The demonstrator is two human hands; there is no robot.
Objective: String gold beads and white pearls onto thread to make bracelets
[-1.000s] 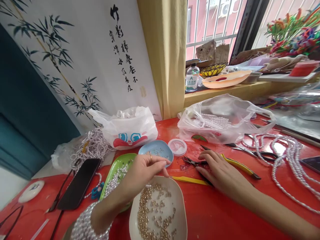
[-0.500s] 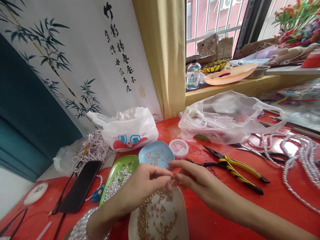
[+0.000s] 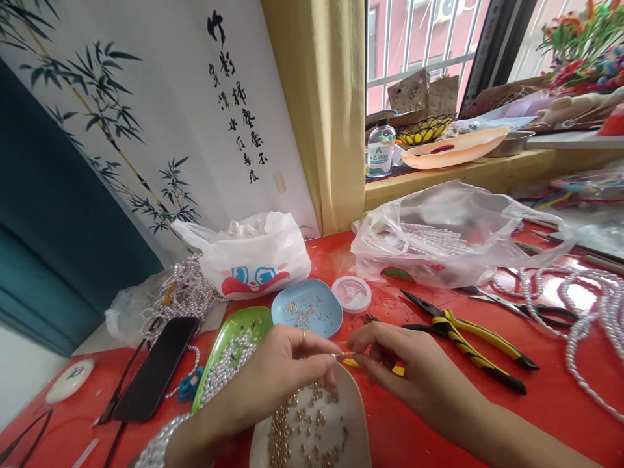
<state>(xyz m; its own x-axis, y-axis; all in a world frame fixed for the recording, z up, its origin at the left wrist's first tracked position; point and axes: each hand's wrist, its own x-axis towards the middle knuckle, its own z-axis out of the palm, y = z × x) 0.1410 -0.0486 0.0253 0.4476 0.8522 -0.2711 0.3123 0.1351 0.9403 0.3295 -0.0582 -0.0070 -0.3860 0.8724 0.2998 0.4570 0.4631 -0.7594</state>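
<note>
My left hand [image 3: 301, 356], a ring on one finger, is closed in a pinch above the cream tray [image 3: 358, 426] of gold beads [image 3: 280, 432]. Facing it, my right hand [image 3: 397, 364] pinches too. A short, thin strand [image 3: 345, 354] with tiny bead-like bits stretches between the fingertips of both hands; its exact make is too small to tell. Yellow handle parts of a tool [image 3: 351, 363] show under my right fingers. Just beyond the hands lies a blue dish [image 3: 324, 325] of small metal pieces. Left of it, a green tray [image 3: 214, 370] holds silvery pearl beads [image 3: 229, 370].
Yellow-black pliers [image 3: 463, 338] and scissors [image 3: 524, 305] lie to the right, near pearl strings [image 3: 580, 331]. Plastic bags [image 3: 258, 260] stand at the back. A round clear lid [image 3: 351, 294] sits beside the blue dish. On the left are a phone [image 3: 158, 370] and a cable.
My hands have drawn slightly apart, the right one moving rightward, and the thin strand now shows between them. The camera view has shifted a little.
</note>
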